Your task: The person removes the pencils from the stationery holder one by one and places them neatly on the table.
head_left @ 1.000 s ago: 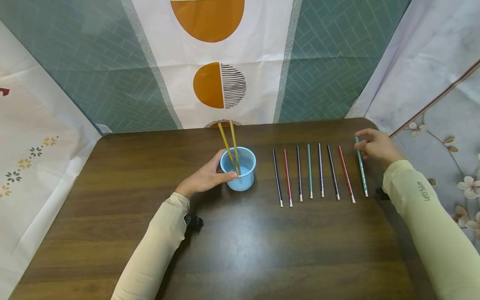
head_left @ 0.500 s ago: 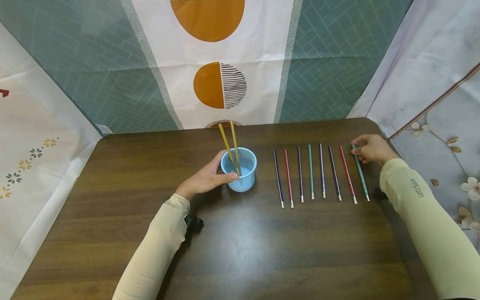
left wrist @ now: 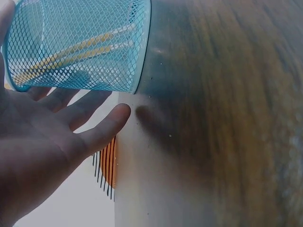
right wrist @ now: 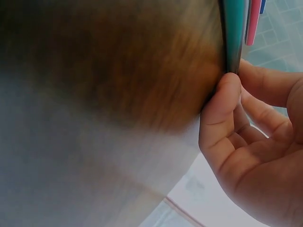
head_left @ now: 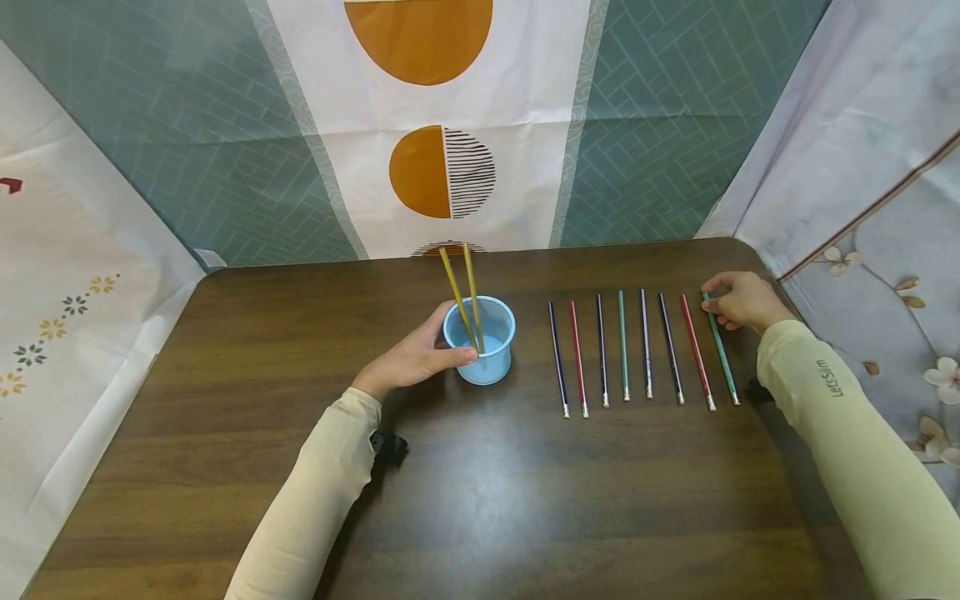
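My left hand (head_left: 420, 354) grips the side of a light blue mesh pencil cup (head_left: 492, 367), thumb over the near rim and fingers around the wall. Two yellow pencils (head_left: 456, 287) lean inside it, their ends sticking up above the rim. In the left wrist view the mesh cup (left wrist: 102, 47) lies against the fingers, with white-tipped pencil ends at its bottom. At the right, my right hand (head_left: 742, 302) pinches the far end of a green pencil (head_left: 720, 346) between thumb and fingertips. The right wrist view shows this green pencil (right wrist: 233, 33) running out of the pinch, low along the table.
Several pencils lie in a spaced row between cup and right hand, including a red pencil (head_left: 697, 350), a purple pencil (head_left: 646, 342) and a dark blue pencil (head_left: 558, 358), eraser ends toward me. The wooden table (head_left: 480, 517) meets hanging cloth (head_left: 315, 192) at the back and sides.
My right hand has come slightly left and lower, closing on the green pencil's far end, which has shifted a little left. The left hand still holds the cup in place.
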A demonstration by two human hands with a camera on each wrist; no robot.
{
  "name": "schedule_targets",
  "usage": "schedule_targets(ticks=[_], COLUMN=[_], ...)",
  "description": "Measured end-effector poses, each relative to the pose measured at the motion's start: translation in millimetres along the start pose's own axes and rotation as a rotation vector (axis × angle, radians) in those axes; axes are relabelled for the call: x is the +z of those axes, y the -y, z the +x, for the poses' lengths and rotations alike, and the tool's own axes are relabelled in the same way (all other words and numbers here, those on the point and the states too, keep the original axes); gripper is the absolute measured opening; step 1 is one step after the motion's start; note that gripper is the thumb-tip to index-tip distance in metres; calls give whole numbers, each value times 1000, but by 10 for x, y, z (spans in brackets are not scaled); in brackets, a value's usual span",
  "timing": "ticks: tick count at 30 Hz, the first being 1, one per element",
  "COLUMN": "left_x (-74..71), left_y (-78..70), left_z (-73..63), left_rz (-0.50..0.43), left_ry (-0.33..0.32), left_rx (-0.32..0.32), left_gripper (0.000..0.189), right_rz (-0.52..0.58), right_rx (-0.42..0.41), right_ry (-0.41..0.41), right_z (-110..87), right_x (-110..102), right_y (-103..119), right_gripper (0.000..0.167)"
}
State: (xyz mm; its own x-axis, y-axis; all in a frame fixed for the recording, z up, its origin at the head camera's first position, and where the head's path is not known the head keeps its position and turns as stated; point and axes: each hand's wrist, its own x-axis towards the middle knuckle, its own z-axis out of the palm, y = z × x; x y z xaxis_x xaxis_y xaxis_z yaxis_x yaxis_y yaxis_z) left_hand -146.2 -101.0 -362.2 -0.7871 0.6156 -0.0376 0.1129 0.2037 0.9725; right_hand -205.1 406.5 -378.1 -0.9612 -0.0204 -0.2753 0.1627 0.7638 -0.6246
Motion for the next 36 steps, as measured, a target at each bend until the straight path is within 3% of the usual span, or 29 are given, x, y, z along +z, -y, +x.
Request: schedule_targets(ticks=[6,15,20,26,29,36], left_x=[-40,-33,-36,-31,-20,22], left_y=[182,232,215,204,176,-61], left_z=[43,54,52,39,29,-49], left_rz=[32,-30,-3,-12,-20,-31], left_ry=[-12,21,8,7,11,12], left_rx=[8,48,41,34,36,31], left_gripper=[74,70,71,71,70,70], right_rz=[14,-21,-3,70,159,276], right_rx=[4,-7,-44,-125,-170,-306], right_ry=[17,18,-27,-78,-90,-98], right_z=[4,-33,-42,-88,-145,-272], right_x=[7,-18,-84,-70,-11,213], right_y=[9,19,132,453,685,1313], right_gripper=[36,40,42,43,40,30])
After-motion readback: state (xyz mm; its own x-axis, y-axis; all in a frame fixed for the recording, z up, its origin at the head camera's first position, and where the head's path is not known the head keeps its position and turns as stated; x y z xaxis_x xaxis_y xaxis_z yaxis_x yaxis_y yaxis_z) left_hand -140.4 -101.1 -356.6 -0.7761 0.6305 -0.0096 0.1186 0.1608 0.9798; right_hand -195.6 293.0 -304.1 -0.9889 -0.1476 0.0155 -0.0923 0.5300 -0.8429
